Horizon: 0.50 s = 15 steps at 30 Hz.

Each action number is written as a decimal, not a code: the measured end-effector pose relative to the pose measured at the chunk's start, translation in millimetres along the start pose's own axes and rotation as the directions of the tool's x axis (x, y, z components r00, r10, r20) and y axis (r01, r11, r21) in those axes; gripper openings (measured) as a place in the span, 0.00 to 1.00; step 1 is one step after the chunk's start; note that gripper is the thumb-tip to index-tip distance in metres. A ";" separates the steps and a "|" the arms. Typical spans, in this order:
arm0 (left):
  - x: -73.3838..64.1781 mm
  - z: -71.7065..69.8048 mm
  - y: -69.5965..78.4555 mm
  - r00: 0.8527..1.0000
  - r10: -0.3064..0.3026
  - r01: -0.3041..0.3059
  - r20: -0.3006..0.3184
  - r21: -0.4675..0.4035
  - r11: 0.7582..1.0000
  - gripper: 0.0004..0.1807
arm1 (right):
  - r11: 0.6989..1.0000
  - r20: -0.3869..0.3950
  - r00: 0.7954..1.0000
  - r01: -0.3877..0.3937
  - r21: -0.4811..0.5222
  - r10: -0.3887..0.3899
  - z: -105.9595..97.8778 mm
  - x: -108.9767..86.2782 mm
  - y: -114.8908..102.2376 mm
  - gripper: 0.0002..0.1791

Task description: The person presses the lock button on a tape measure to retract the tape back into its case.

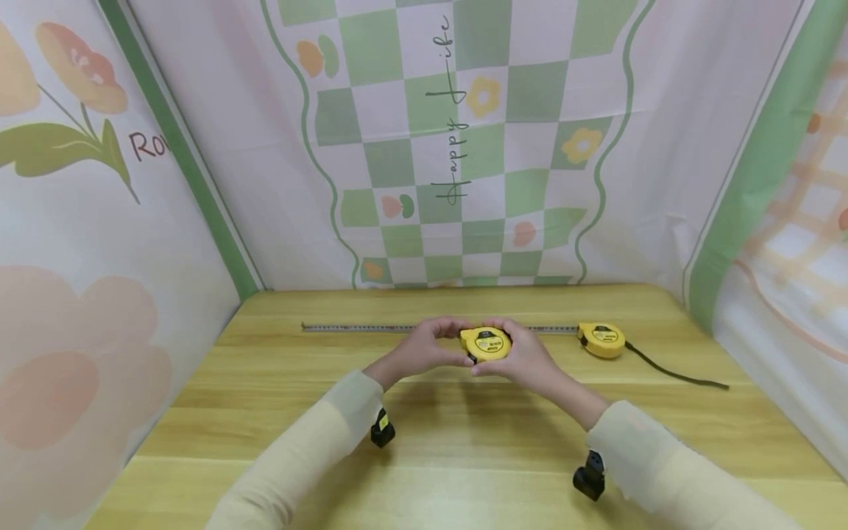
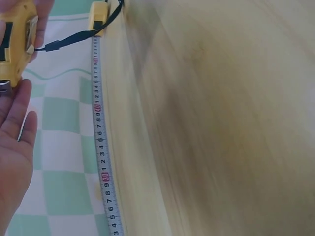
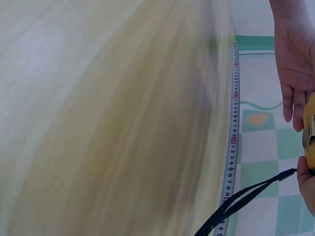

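Left hand (image 1: 417,353) and right hand (image 1: 530,361) grip a rounded yellow, black-strapped tape measure (image 1: 489,344), its lookalike (image 1: 603,341) at three o'clock.

The case of the held tape measure (image 1: 486,344) is of yellow plastic and looks smooth, while its clip (image 3: 311,129) looks like shiny metal. The second tape measure (image 1: 601,340) has also a yellow plastic case; its thin blade (image 1: 358,328) seems to be metal, and its black strap (image 1: 676,374) appears matt. The tabletop (image 1: 464,464) looks like smooth wood with visible grain and a soft shine. The hanging cloth (image 1: 430,162) is matt, slightly wrinkled. The sleeves (image 1: 311,434) are of matt cloth.
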State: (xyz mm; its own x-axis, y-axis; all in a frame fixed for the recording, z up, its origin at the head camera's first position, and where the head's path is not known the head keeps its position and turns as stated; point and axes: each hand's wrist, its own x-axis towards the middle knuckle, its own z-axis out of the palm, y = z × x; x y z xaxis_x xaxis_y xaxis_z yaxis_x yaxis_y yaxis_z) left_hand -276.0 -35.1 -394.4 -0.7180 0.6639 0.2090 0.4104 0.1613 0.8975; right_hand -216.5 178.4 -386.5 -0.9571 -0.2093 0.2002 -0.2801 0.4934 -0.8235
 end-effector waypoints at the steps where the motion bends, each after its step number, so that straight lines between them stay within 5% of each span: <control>1: -0.5 0.1 -0.9 1.000 -0.003 0.003 -0.001 0.003 1.000 0.29 | 1.000 0.003 1.000 0.000 0.005 0.000 0.9 -0.2 0.6 0.46; 15: -6.0 2.8 -13.6 1.000 0.019 -0.019 0.002 0.066 0.998 0.28 | 1.000 0.035 0.999 0.021 -0.015 -0.021 5.9 -2.4 7.7 0.49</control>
State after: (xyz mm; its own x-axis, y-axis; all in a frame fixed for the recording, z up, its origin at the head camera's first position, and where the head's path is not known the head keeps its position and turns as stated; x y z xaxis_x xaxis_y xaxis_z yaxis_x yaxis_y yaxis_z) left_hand -275.7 -39.2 -409.0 -0.7088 0.6686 0.2250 0.4602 0.1966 0.8658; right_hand -215.9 177.7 -396.5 -0.9480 -0.2488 0.1985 -0.3014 0.5018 -0.8108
